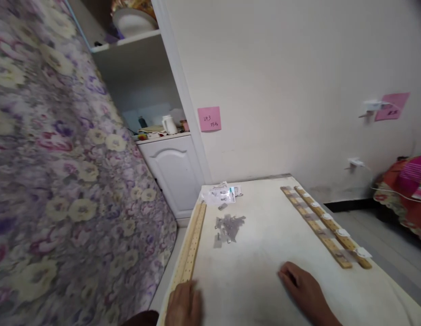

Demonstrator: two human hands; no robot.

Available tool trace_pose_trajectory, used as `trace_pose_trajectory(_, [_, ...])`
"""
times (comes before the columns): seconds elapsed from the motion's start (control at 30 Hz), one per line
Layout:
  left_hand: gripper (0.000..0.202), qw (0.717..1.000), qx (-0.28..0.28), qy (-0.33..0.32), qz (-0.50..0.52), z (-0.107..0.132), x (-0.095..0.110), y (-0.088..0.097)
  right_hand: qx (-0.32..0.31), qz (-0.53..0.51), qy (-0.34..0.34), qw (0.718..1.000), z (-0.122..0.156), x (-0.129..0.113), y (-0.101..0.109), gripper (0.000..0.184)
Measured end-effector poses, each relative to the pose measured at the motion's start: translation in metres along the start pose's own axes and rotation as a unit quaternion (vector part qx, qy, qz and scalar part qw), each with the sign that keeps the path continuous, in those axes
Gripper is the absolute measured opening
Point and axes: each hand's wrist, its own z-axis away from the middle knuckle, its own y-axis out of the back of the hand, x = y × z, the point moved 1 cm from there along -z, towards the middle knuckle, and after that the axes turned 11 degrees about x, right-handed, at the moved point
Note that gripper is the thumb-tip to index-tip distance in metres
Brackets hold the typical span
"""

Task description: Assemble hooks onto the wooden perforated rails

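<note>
My left hand point(184, 305) rests, back up and slightly blurred, at the near end of a pale wooden strip with rows of small holes point(194, 242); its fingers lie over the strip, and I see nothing held. Over the white tabletop point(258, 267), my right hand point(302, 287) is loosely curled with no object visible in it. Between and beyond the hands lies a loose pile of small clear packets or pieces point(229, 227). One small grey piece point(222, 206) sits apart, just behind that pile.
Two wooden strips point(315, 222) lie along the table's right side, with white hook-like pieces point(342, 232) on the outer one. Clear printed packaging point(219, 194) is at the far left corner. A floral curtain point(78, 181) hangs left; a wall point(281, 113) stands behind.
</note>
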Motion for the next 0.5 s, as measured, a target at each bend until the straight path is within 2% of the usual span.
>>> trace_pose_trajectory(0.1, [0.031, 0.997, -0.054, -0.047, -0.001, -0.011, 0.026, -0.009, -0.005, 0.000, -0.002, 1.000, 0.001, -0.003, 0.002, 0.031])
trace_pose_trajectory(0.2, [0.029, 0.995, -0.057, -0.061, -0.062, -0.033, 0.043, -0.012, -0.004, -0.009, -0.005, 1.000, 0.001, -0.003, 0.002, 0.032])
trace_pose_trajectory(0.33, [0.024, 0.979, -0.017, -0.036, -0.199, -0.052, 0.033, -0.009, -0.006, -0.025, -0.007, 1.000, 0.000, 0.002, -0.001, 0.034])
trace_pose_trajectory(0.5, [0.020, 0.963, -0.021, -0.024, -0.267, -0.044, 0.014, -0.008, -0.020, -0.030, -0.027, 0.999, -0.002, 0.008, -0.004, 0.036])
